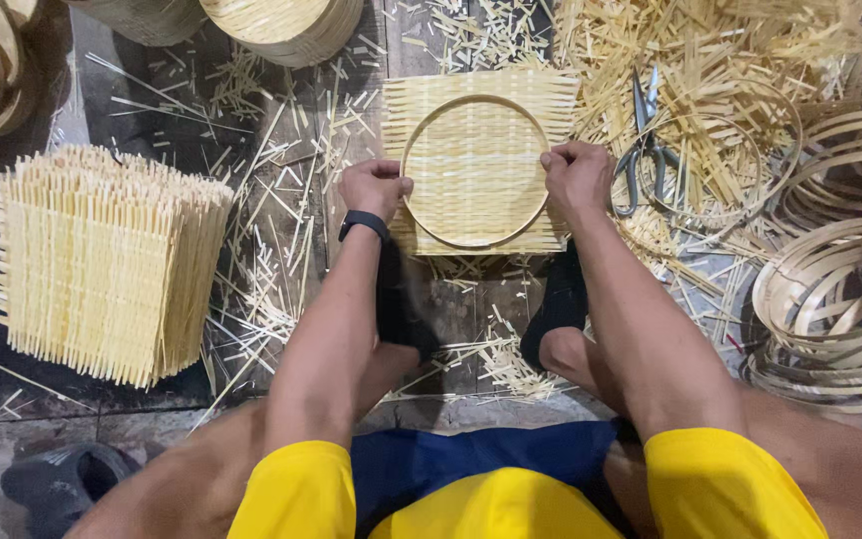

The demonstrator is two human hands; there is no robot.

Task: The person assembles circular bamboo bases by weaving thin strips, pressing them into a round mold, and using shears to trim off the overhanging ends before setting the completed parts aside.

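- I am seeing the left hand (375,188) clenching its grip on the round pale bamboo hoop (475,172).
- The right hand (577,178) is gripping the hoop's opposite edge, over the square woven bamboo mat (481,90).

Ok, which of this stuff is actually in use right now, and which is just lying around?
In use:
left hand and right hand, gripping the round bamboo hoop
square woven mat under the hoop

Lying about:
stack of woven mats
shears
loose hoops
bamboo offcuts
finished trays
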